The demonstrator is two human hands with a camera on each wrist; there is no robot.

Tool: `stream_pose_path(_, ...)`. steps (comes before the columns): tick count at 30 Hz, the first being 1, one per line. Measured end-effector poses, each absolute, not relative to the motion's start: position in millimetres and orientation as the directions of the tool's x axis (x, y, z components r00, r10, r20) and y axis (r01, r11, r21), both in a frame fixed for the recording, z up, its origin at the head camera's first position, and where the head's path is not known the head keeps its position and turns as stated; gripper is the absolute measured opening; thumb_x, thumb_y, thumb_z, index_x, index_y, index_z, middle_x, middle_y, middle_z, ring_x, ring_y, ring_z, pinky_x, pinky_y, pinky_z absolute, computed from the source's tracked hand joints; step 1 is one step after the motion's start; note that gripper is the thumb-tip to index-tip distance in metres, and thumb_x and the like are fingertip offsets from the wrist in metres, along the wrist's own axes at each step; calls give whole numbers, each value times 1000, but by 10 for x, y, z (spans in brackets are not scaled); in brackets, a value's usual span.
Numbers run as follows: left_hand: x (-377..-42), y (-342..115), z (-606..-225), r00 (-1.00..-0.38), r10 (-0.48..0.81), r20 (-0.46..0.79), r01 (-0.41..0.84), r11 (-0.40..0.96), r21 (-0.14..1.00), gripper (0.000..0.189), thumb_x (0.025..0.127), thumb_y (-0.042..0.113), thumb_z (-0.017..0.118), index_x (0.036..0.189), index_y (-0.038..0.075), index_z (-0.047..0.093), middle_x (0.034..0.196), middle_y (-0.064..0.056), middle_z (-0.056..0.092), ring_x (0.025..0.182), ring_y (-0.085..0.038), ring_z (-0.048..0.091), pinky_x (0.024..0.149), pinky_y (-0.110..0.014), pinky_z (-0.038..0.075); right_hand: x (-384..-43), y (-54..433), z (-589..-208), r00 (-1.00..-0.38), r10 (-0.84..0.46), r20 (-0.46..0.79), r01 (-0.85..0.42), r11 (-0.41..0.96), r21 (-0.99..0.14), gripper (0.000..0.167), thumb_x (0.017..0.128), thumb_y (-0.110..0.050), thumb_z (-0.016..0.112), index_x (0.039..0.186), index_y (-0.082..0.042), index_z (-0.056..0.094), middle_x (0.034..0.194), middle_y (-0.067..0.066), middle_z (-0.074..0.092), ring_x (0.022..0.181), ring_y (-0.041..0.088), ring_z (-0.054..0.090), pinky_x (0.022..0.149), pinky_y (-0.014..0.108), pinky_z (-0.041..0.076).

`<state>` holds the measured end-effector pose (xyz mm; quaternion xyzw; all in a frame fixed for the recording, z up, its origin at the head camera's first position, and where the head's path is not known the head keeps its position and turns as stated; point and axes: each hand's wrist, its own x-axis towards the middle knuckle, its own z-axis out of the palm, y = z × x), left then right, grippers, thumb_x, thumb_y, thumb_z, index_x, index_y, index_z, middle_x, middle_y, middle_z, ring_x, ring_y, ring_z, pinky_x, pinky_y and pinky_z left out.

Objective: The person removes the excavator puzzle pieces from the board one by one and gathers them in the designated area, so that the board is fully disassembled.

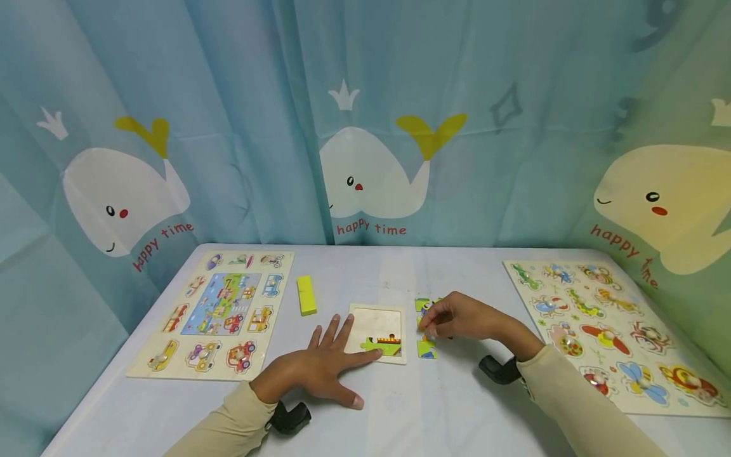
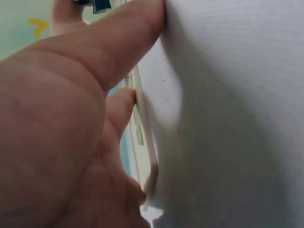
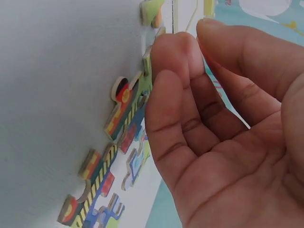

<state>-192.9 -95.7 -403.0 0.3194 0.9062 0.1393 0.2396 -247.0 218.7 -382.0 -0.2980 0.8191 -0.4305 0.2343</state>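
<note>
A small wooden puzzle tray [image 1: 371, 317] lies at the middle of the table. In its lower right corner sits a green puzzle piece [image 1: 391, 348] with a red and black pattern. My left hand [image 1: 322, 368] is spread with straight fingers at the tray's left side; its index fingertip rests on that piece. To the right of the tray, my right hand [image 1: 465, 317] bends its fingers over loose puzzle pieces [image 1: 426, 350]. In the right wrist view its thumb and fingertips stand slightly apart, close to several colourful pieces [image 3: 126, 109], and nothing shows between them. The hand partly hides those pieces in the head view.
A yellow block [image 1: 306, 295] lies beyond my left hand. A vehicle peg board [image 1: 171, 349] is on the left of the table, an insect peg board [image 1: 548, 324] on the right. Behind the table hangs a blue curtain [image 1: 257, 190] printed with whales.
</note>
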Motion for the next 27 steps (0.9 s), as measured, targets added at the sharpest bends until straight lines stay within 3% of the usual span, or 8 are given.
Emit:
stream_pose_path(8,-1926,-927,-3965,-674,684,-278,544,715,439,76,82,51,73,149,35,40,161,-18,-9,144,-35,-18,110,-62,0,-2497,2125,-3781,-739,-665,-111,-308,479,-822,15,92,1,61,104,6,68,86,12,67,56,16,49,49,26,41)
stream_pose_path(13,-1927,-861,-3951,-659,705,-263,565,694,445,77,83,53,71,150,37,38,160,-18,-9,143,-36,-19,110,-63,-2,-2506,2015,-3765,-754,-650,-100,-320,496,-807,15,94,-4,61,105,3,69,82,12,67,49,12,43,45,25,38)
stream_pose_path(20,-1926,-807,-3996,-654,687,-316,557,720,413,79,85,57,67,152,42,29,160,-19,-11,142,-41,-19,109,-63,0,-2513,1840,-3843,-727,-684,-61,-355,451,-819,15,92,-5,66,103,4,69,90,9,69,71,13,54,62,24,46)
stream_pose_path(27,-1924,-766,-3995,-657,659,-366,547,751,370,78,85,62,63,152,47,26,159,-20,-12,141,-43,-19,109,-63,0,-2526,1677,-3898,-722,-690,-50,-357,434,-827,14,93,-4,65,104,3,69,97,9,71,80,15,59,68,24,48)
